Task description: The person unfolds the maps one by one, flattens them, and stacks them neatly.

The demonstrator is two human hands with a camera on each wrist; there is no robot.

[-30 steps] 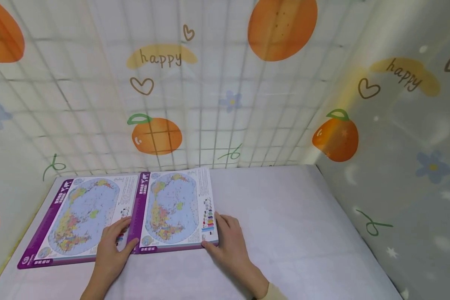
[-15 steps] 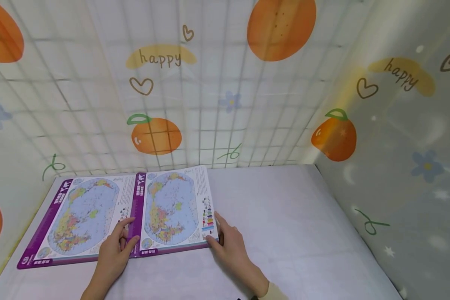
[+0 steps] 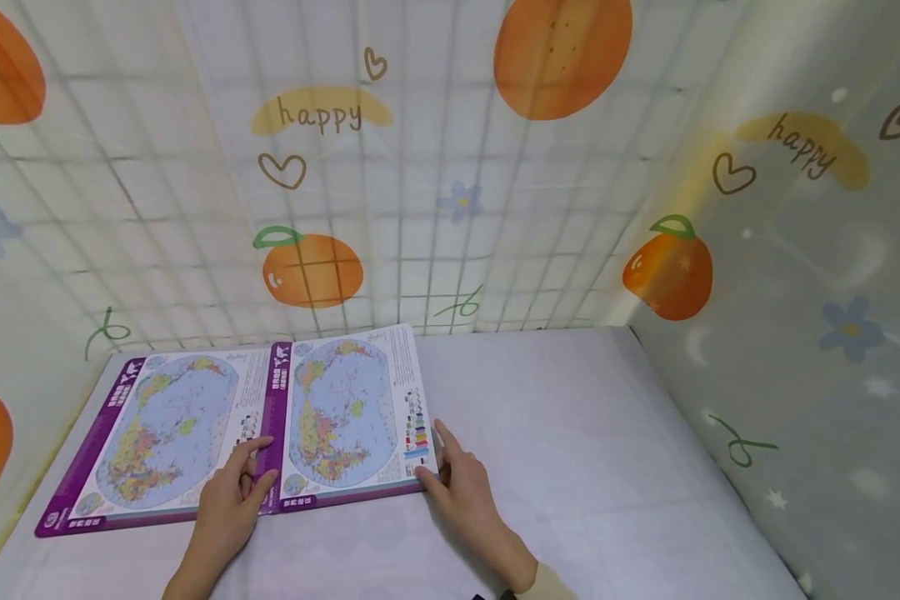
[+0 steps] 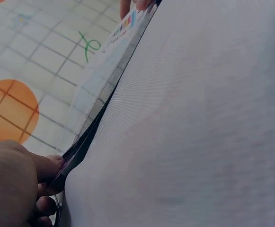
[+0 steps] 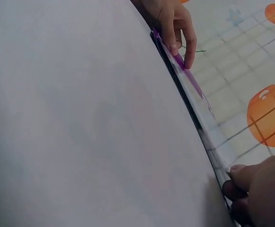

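Note:
Two world maps with purple left borders lie side by side on the white surface in the head view. My left hand (image 3: 228, 500) pinches the purple left edge of the right-hand map (image 3: 345, 417), thumb on top and fingers curled at the side. At its near right corner, my right hand (image 3: 465, 492) holds it between thumb and fingers. Dark and pale layers show along its edge in the left wrist view, where the left thumb (image 4: 47, 166) presses on it. The left-hand map (image 3: 168, 433) lies flat, its right edge partly behind my left hand.
A white cloth-covered table (image 3: 555, 433) extends right of the maps. Patterned curtains with oranges stand at the back (image 3: 435, 250), left and right (image 3: 787, 275), close behind the maps' far edges.
The right-hand map has shifted slightly left, and its far right corner has moved up in the view. My left fingers have closed around its purple edge.

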